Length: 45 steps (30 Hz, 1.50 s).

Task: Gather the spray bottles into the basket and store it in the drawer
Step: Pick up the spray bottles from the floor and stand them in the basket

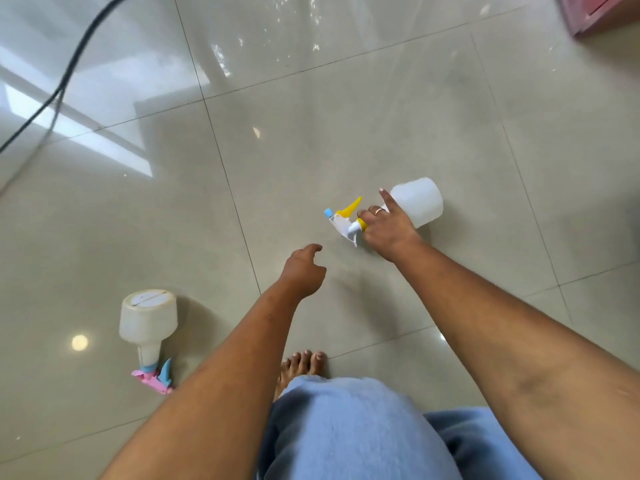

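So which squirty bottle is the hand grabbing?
The spray bottle with the yellow trigger. The right hand is on its neck. The spray bottle with the pink and blue trigger lies untouched on the floor.

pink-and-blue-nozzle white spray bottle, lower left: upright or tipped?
Tipped. The white plastic spray bottle with the pink and blue nozzle lies on its side on the tiled floor, flat base facing the camera.

This looks like a room in a home: a glossy floor of large beige tiles (pixel 311 116) mirrors window light, a bare foot (pixel 301 368) stands on it, a black cable (pixel 65 81) trails across, and a pinkish cabinet corner (pixel 595 12) (blurred) shows top right.
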Motion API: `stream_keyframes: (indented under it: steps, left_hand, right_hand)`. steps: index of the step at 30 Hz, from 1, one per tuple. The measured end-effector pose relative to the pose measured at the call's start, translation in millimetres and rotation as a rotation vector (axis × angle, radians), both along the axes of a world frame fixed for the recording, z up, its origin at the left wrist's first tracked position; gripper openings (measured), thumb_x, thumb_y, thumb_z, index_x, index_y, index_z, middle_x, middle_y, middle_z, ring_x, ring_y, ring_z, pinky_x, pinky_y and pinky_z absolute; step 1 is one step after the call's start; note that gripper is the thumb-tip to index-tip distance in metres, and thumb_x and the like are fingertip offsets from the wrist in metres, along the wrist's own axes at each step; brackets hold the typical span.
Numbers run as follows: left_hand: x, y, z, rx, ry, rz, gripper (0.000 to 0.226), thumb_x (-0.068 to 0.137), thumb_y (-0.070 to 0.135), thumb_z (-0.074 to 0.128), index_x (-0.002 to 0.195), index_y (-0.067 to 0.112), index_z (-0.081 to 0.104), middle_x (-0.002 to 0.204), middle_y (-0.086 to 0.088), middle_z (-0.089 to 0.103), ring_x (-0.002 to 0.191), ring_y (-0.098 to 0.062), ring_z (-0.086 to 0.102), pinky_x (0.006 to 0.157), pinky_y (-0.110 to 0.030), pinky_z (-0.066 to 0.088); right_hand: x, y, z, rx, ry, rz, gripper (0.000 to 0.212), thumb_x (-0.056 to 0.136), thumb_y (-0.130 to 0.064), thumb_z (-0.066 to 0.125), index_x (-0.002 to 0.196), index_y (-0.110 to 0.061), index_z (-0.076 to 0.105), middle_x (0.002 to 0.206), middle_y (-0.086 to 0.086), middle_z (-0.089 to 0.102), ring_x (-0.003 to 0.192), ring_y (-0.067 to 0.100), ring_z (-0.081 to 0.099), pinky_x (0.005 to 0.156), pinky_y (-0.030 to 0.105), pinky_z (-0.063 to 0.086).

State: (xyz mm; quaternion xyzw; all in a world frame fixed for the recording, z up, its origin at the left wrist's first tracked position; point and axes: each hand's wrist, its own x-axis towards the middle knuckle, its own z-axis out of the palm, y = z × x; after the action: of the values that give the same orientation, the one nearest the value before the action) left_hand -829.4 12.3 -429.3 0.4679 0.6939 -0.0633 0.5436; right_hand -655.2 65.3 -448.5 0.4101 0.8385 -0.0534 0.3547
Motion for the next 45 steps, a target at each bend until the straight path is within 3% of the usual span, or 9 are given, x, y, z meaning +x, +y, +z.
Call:
stream_keyframes:
  steps: [4, 8, 10, 12, 16, 22, 34, 37, 45]
  left_hand:
    - [4, -4, 51, 0.06, -0.066, 0.179, 0.054, 0.09, 0.009, 0.05, 0.141, 0.021, 0.036, 0.144, -0.007, 0.042, 0.128, -0.023, 0.044, 0.095, -0.031, 0.044]
    - [17, -2, 122, 0.113, -0.155, 0.255, 0.055, 0.091, 0.008, 0.049, 0.14, 0.029, 0.037, 0.145, 0.001, 0.041, 0.113, -0.012, 0.044, 0.081, -0.025, 0.04]
    - [27, -1, 165, 0.145, -0.162, 0.236, 0.055, 0.09, 0.009, 0.051, 0.139, 0.031, 0.038, 0.146, 0.002, 0.038, 0.123, -0.013, 0.042, 0.085, -0.024, 0.039]
    - [38, 2, 207, 0.189, -0.159, 0.201, 0.058, 0.088, 0.01, 0.054, 0.14, 0.029, 0.038, 0.147, 0.003, 0.036, 0.133, -0.015, 0.036, 0.093, -0.023, 0.035]
    - [65, 11, 281, 0.277, -0.196, 0.167, 0.066, 0.079, 0.014, 0.068, 0.138, 0.023, 0.04, 0.142, 0.001, 0.04, 0.131, -0.018, 0.039, 0.107, -0.033, 0.036]
    - [122, 23, 360, 0.375, -0.278, 0.102, 0.077, 0.068, 0.025, 0.079, 0.135, 0.026, 0.041, 0.139, 0.002, 0.039, 0.126, -0.017, 0.041, 0.106, -0.043, 0.04]
    - [221, -3, 453, 0.512, -0.334, -0.223, 0.075, 0.066, 0.038, 0.078, 0.131, 0.029, 0.042, 0.133, 0.003, 0.044, 0.123, -0.018, 0.042, 0.107, -0.048, 0.036]
    - [248, -18, 470, 0.514, -0.374, -0.285, 0.075, 0.067, 0.036, 0.077, 0.132, 0.028, 0.042, 0.133, 0.004, 0.044, 0.124, -0.017, 0.043, 0.107, -0.047, 0.037]
    - [344, -56, 501, 0.413, -0.541, -0.436, 0.073, 0.068, 0.034, 0.079, 0.131, 0.03, 0.043, 0.132, 0.009, 0.044, 0.125, -0.012, 0.041, 0.106, -0.037, 0.039]
  right_hand:
    - [8, -13, 48, 0.082, 0.243, -0.173, 0.034, 0.092, -0.007, 0.041, 0.117, -0.018, 0.062, 0.128, 0.005, 0.05, 0.109, 0.027, 0.056, 0.118, 0.049, -0.003]
    - [2, -26, 115, 0.154, 0.634, -0.62, 0.025, 0.091, -0.019, 0.052, 0.106, -0.027, 0.071, 0.126, -0.003, 0.058, 0.115, 0.016, 0.056, 0.118, 0.041, 0.001]
    - [-4, -31, 160, 0.146, 0.895, -0.903, 0.018, 0.087, -0.017, 0.06, 0.097, -0.021, 0.075, 0.121, -0.001, 0.063, 0.114, 0.013, 0.057, 0.117, 0.037, 0.02]
    - [-6, -32, 210, 0.14, 1.143, -1.192, 0.013, 0.081, -0.013, 0.066, 0.087, -0.018, 0.077, 0.114, -0.001, 0.067, 0.104, 0.011, 0.061, 0.096, 0.025, 0.043]
    - [6, -27, 298, 0.171, 1.409, -1.505, 0.021, 0.075, -0.007, 0.067, 0.064, -0.025, 0.069, 0.08, -0.012, 0.069, 0.071, -0.004, 0.059, 0.068, 0.012, 0.042]
    - [49, -26, 391, 0.407, 1.495, -1.574, 0.031, 0.073, -0.01, 0.072, 0.059, -0.031, 0.053, 0.059, -0.019, 0.057, 0.058, -0.003, 0.054, 0.06, 0.008, 0.041]
    - [139, -86, 495, 0.76, 1.512, -1.81, 0.052, 0.073, -0.026, 0.076, 0.118, -0.022, 0.051, 0.098, -0.004, 0.07, 0.083, 0.008, 0.062, 0.072, 0.009, 0.044]
    - [160, -108, 511, 0.82, 1.442, -1.866, 0.043, 0.072, -0.029, 0.078, 0.11, -0.018, 0.061, 0.096, -0.003, 0.068, 0.085, 0.012, 0.064, 0.076, 0.019, 0.05]
    - [258, -163, 535, 0.988, 1.287, -2.03, 0.027, 0.073, -0.033, 0.076, 0.093, -0.019, 0.065, 0.084, -0.006, 0.065, 0.076, 0.009, 0.06, 0.061, 0.011, 0.041]
